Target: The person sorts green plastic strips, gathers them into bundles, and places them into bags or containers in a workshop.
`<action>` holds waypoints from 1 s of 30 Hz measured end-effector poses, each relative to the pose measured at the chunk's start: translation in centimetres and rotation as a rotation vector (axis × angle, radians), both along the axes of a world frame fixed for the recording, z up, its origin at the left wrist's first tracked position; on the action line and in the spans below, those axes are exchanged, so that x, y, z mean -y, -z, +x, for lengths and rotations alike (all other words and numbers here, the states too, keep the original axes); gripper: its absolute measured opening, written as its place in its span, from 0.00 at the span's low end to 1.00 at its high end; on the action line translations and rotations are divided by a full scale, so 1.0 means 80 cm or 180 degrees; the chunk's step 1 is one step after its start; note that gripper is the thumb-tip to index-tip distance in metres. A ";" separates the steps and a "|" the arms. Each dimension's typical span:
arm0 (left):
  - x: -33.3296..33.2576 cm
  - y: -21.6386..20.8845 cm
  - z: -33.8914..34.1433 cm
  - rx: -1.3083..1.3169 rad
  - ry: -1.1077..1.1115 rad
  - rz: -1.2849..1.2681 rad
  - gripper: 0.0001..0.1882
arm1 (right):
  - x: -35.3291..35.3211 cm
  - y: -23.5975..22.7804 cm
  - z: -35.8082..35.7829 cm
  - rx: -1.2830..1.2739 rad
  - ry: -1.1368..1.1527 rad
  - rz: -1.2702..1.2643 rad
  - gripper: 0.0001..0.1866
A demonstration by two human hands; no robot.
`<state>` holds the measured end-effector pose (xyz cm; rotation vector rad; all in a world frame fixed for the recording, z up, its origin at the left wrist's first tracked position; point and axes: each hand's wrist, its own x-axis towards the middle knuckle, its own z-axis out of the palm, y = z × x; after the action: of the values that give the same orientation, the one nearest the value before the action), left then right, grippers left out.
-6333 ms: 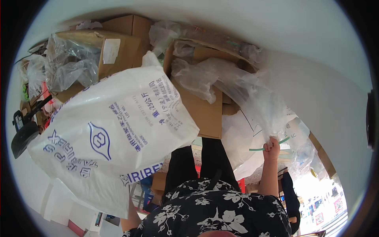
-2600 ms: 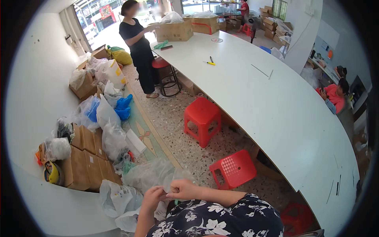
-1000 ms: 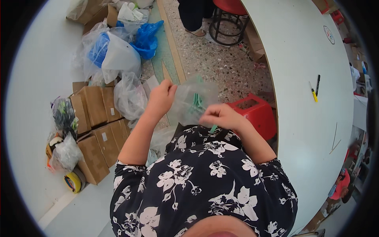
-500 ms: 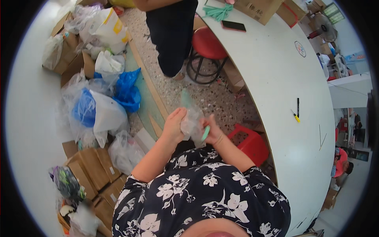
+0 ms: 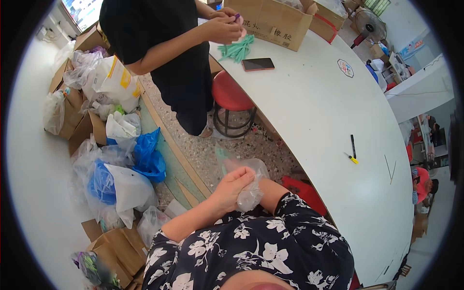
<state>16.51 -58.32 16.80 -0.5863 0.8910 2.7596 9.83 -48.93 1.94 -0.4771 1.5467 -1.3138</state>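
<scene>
Since the earlier view, the right hand is slipping behind the clear plastic bag (image 5: 250, 197), leaving me unable to tell its grip. I'm seeing the left hand (image 5: 236, 182) clamping that bag before the patterned shirt (image 5: 241, 237), presumably keeping loose film bunched, while a cardboard box (image 5: 268, 23) on the counter (image 5: 309, 121) is holding clear plastic (image 5: 298, 4).

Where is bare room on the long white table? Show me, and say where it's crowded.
On the long white table, one bare patch lies between the flat, red-edged black phone and the slim black pen; another lies just below the two thin V-forming sticks. The far end is crowded: brown cardboard box, pale green strips, phone.
</scene>
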 end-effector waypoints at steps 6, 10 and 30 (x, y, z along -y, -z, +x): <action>0.034 -0.094 -0.096 -0.0671 -0.0420 -0.0663 0.04 | 0.002 -0.169 -0.101 -0.0171 0.0546 -0.1247 0.20; 0.032 -0.178 -0.180 -0.1137 -0.0677 -0.1145 0.05 | -0.007 -0.234 -0.177 -0.0494 0.1190 -0.1695 0.20; 0.084 -0.154 -0.570 -0.1664 -0.1254 -0.2725 0.10 | -0.189 -0.131 -0.317 -0.3077 0.2487 -0.0543 0.05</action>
<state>-29.06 -65.05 29.14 -0.1194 2.3438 2.7941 -15.50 -33.82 12.44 -0.7108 2.5984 -1.9655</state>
